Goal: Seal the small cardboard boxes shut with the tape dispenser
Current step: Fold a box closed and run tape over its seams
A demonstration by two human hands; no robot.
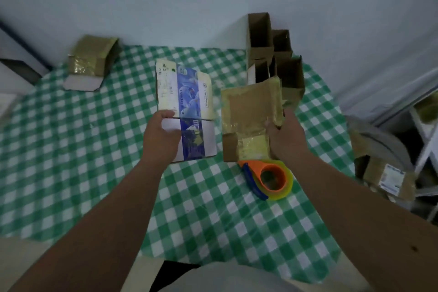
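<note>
A white and blue printed box [187,111] lies in the middle of the table, and my left hand [161,137] grips its near left edge. To its right a brown cardboard box [248,114] with glossy tape across it is held at its right edge by my right hand [286,137]. The orange and blue tape dispenser [267,178], carrying a yellowish roll, lies on the cloth just in front of the brown box, next to my right wrist, with no hand on it.
A green and white checked cloth [71,161] covers the table. One taped brown box [92,59] sits at the back left. Several open brown boxes [272,54] stand against the wall at the back right. More boxes [384,173] lie off the table's right edge by a shelf.
</note>
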